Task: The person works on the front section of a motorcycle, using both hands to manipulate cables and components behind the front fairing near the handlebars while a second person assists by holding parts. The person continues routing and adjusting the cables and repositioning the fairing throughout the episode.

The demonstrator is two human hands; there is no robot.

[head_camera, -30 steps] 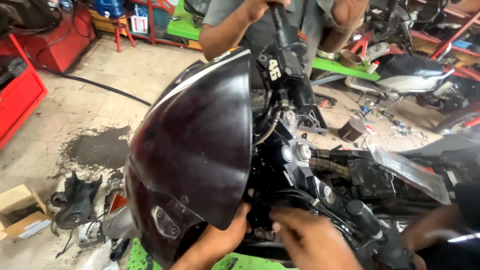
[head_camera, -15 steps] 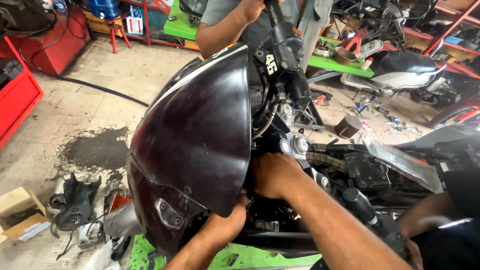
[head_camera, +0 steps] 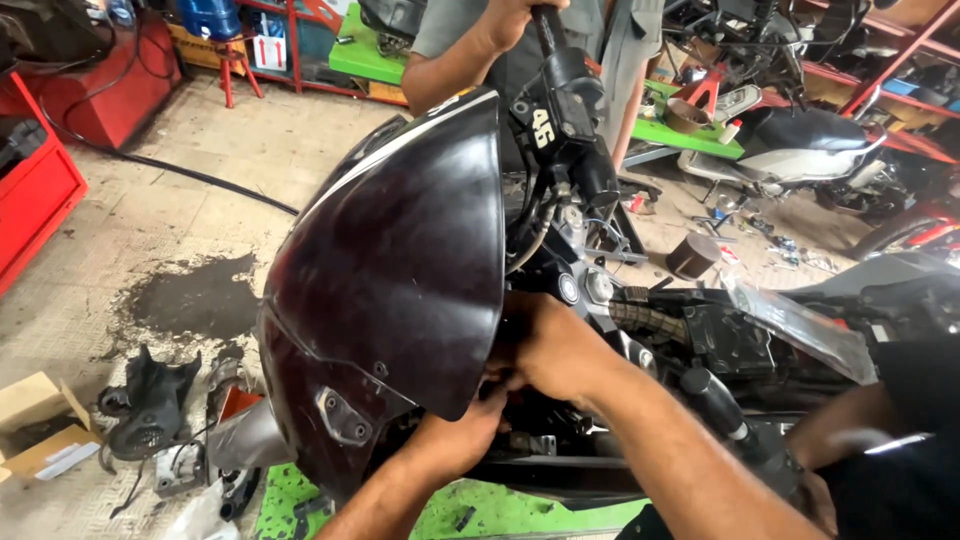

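I am looking down on a motorcycle with its dark front fairing [head_camera: 400,280] standing nearly on edge, nose low toward the green lift platform [head_camera: 480,510]. My left hand [head_camera: 455,440] is reaching under the lower rear edge of the fairing, and my right hand [head_camera: 545,345] is pressing into the gap between the fairing and the steering head. Both sets of fingertips are hidden behind the panel, so I cannot tell whether either grip is closing on a fastener, a bracket or nothing at all. A second person's hand [head_camera: 515,18] is clasping the handlebar [head_camera: 548,40] at the top of the view.

Risks, as I am judging them: the fairing appears to be resting mostly on my two hands, and if a mounting lets go it could be dropping onto the platform or the floor [head_camera: 170,220] and scratching. My fingers are sitting in a tight gap near the cables [head_camera: 535,225]; any turn of the handlebar by the other person could be pinching them. The dark stain [head_camera: 195,295] on the floor may be slippery underfoot.

Packages and signs: two brown cardboard boxes [head_camera: 40,425] are lying at the lower left beside loose black parts [head_camera: 150,405]. A small white sign with red arrows [head_camera: 268,50] is hanging on a red stand at the upper left. A white number decal [head_camera: 541,128] is sitting on the black handlebar clamp area.
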